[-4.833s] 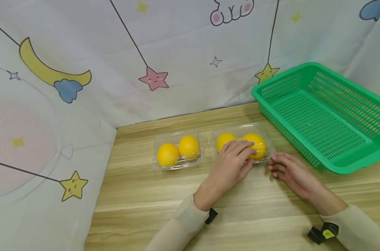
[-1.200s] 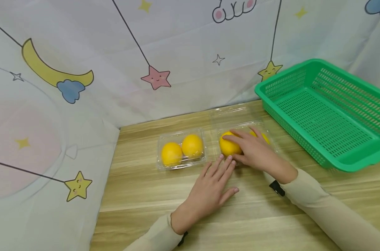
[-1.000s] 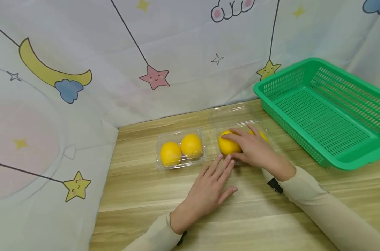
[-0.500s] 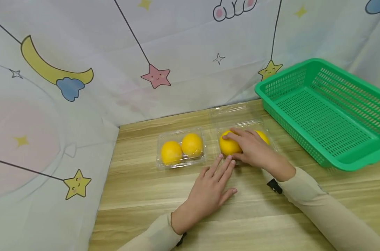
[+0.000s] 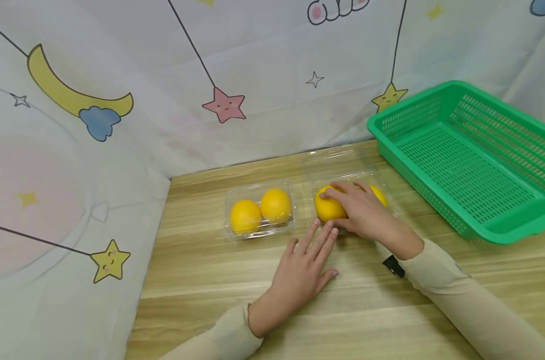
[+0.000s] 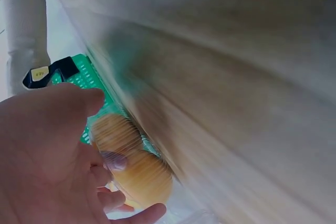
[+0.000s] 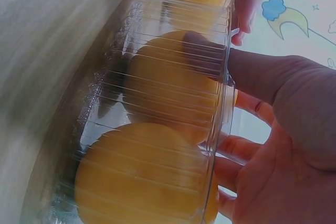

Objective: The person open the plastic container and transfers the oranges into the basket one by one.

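Note:
My right hand (image 5: 367, 212) curls over the left orange (image 5: 327, 206) in the right clear plastic clamshell box (image 5: 312, 187). In the right wrist view the thumb reaches inside the box wall, against that orange (image 7: 168, 80). Beside it sits a second orange (image 5: 379, 195), partly hidden by the hand. The box's lid (image 5: 337, 162) is folded back toward the wall. Fingers straight, my left hand (image 5: 301, 270) lies with its fingertips right at the box's front edge, close to the right thumb.
Left of it stands a closed clear clamshell box (image 5: 231, 197) holding two oranges (image 5: 245, 216). A large green plastic basket (image 5: 434, 217) is at the right. A printed cloth (image 5: 272, 125) hangs behind the wooden table (image 5: 195, 280).
Earlier both hands were at the right box with its lid down. Now the lid is folded back and my right hand is on the orange. In the last second the hands barely moved.

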Demonstrator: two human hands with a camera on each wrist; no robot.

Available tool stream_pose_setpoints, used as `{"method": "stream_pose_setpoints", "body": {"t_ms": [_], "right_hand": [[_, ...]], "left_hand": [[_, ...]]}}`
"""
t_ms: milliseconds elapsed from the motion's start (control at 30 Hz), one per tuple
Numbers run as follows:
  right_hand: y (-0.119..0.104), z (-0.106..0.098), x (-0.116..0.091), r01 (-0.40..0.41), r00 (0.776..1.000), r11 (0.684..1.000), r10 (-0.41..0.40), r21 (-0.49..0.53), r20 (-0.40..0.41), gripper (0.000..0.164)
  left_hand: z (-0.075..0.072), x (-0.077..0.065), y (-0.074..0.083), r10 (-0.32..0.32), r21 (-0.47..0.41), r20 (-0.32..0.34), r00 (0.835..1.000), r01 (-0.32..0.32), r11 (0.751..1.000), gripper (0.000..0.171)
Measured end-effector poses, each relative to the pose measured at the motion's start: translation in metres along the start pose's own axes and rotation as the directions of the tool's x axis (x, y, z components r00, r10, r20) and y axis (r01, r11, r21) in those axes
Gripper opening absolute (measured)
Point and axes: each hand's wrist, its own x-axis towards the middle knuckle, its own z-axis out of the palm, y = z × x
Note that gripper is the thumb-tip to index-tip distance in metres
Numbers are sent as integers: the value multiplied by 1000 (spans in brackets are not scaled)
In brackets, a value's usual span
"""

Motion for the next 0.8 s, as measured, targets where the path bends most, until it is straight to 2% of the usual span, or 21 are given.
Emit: {"method": "stream_pose_setpoints", "body": {"t_ms": [367,633,800], "right_hand": [[1,0,-1,-8,1000,1000,8,9,-1,56],[3,1,-1,-43,999,999,43,-5,14,75],[3,2,1,-45,999,999,45,-28,17,75]], "left_hand": [[-2,1,4,-12,17,20,1000,12,1000,84],[-3,0,4,-9,-19,34,999,10,1000,84],[-1,1,2,-6,-50,9,1000,6,999,85]]}}
